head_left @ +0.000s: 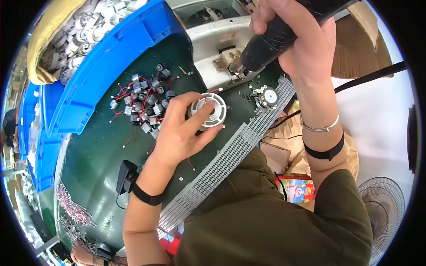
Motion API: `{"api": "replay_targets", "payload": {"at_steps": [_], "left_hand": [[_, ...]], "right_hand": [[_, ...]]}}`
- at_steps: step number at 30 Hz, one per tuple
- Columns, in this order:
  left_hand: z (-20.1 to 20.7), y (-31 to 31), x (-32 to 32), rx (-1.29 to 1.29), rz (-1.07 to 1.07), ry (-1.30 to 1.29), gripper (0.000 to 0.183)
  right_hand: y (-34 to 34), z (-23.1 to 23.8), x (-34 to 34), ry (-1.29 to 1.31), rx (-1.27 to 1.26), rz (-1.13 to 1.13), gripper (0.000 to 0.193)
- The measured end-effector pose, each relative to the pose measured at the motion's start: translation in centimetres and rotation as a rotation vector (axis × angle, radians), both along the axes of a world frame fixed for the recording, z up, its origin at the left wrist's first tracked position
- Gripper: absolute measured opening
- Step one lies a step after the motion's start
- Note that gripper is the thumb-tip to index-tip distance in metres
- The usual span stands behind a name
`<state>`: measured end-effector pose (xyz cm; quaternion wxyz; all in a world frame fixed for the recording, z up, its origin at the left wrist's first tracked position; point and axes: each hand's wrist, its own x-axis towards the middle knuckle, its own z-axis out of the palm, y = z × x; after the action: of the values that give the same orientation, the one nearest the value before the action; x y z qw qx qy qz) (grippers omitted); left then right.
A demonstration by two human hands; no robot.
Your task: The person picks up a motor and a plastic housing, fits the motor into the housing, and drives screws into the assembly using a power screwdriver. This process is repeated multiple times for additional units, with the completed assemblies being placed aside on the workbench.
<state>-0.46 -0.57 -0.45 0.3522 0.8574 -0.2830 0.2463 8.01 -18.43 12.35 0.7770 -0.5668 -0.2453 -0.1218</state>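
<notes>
My left hand (176, 131) rests on a white round plastic housing (218, 116) on the green bench, its thumb and fingers gripping the rim and an index finger over the middle. A short red wire with a white plug (219, 90) sticks out by the housing. Raised at the upper right, my right hand (308, 48) is wrapped round a black electric screwdriver (270, 43). The screwdriver's tip points down at the small outlet block of a silver metal screw feeder (208, 55); whether the tip holds a screw is too small to tell.
Left of my hand lies a heap of small grey-black motors (153, 108) with red wires. Loose screws surround a small round disc (269, 96) near the perforated grey edge strip (228, 150). Blue bins (106, 57) and a sack of white parts (84, 37) stand far left. Another person's hand (82, 255) shows lower left.
</notes>
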Motion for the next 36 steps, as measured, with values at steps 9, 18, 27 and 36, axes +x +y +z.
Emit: {"api": "replay_targets", "payload": {"at_steps": [9,18,27,36], "left_hand": [[-0.3,-0.1,-0.1,0.015,0.019,-0.004,0.048],[-0.2,-0.2,-0.1,0.016,0.032,-0.028,0.048],[-0.1,-0.4,-0.2,-0.002,0.059,-0.088,0.039],[-0.3,-0.2,-0.3,-0.038,0.028,-0.064,0.037]], "right_hand": [[-0.6,-1.8,0.7,0.039,0.099,0.001,0.044],[-0.2,-2.2,0.3,0.021,0.031,-0.035,0.045],[0.2,-4.1,3.0,-0.19,0.586,0.876,0.049],[0.8,-0.9,-1.5,-0.187,-0.005,0.442,0.066]]}}
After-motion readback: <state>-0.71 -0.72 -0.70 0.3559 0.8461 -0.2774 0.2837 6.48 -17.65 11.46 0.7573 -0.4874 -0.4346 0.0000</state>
